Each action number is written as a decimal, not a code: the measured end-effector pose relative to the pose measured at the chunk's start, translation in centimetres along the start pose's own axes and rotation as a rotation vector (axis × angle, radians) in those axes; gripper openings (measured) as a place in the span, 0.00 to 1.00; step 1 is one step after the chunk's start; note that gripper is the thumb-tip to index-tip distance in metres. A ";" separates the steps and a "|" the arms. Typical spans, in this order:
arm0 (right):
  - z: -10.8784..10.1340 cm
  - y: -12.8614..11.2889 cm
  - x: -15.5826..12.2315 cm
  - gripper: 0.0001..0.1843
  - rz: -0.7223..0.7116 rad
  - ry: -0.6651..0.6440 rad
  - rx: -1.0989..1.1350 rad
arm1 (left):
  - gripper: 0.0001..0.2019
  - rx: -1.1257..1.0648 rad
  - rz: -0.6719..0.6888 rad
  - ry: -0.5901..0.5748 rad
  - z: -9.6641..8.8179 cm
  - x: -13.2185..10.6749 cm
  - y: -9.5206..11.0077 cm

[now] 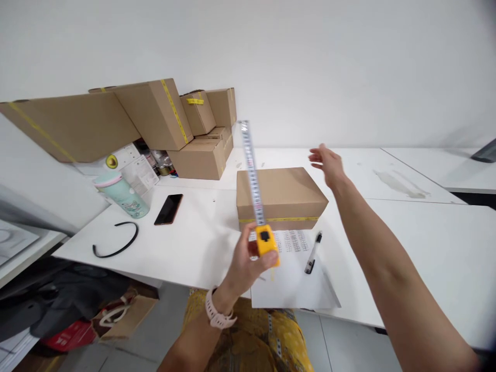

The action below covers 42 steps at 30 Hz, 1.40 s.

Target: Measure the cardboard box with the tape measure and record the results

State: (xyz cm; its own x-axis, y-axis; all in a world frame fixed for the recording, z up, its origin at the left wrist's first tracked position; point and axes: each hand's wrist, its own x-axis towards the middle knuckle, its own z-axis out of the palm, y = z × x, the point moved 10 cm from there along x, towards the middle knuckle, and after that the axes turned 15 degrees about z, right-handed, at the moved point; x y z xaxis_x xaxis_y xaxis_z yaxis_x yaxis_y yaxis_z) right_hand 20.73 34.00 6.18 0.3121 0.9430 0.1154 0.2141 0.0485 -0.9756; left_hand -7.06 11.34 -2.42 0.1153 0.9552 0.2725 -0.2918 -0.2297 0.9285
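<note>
My left hand (250, 258) is closed around a yellow tape measure (267, 245). Its blade (251, 175) sticks out upward and away from me, passing in front of a closed cardboard box (282, 188) with yellow tape along its near side. My right hand (327, 164) is held up beyond the box's right end, apart from it, fingers spread loosely and holding nothing. Under the tape measure, a white sheet with printed figures (290, 284) lies by the table's front edge. A black and clear pen (313, 253) rests on the sheet.
Several cardboard boxes (151, 111) are stacked at the back left against the wall. Before them stand a mint-green tumbler (122, 194), a phone (168, 209) and a black headband (134, 240). The white table (201, 232) runs on to the right. A paper bag (129, 318) sits below at left.
</note>
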 end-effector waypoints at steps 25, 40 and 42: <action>3.6 -4.6 -3.3 0.20 -0.431 0.207 -0.746 | 0.28 0.088 0.259 0.047 -7.1 10.1 6.6; 5.7 -5.4 -4.0 0.27 -0.511 0.141 -0.801 | 0.30 -0.286 -0.173 -0.182 3.9 1.4 -4.5; 6.1 -5.4 -4.1 0.28 -0.552 0.124 -0.814 | 0.30 -0.285 -0.182 -0.180 4.0 1.2 -4.7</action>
State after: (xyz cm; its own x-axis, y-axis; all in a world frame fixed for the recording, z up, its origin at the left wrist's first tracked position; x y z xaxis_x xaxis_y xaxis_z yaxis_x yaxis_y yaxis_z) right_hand 12.65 31.82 9.87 0.0616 0.8130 0.5790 0.9147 0.1861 -0.3586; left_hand -1.76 12.80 -5.48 0.3474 0.9216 0.1730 -0.5004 0.0261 0.8654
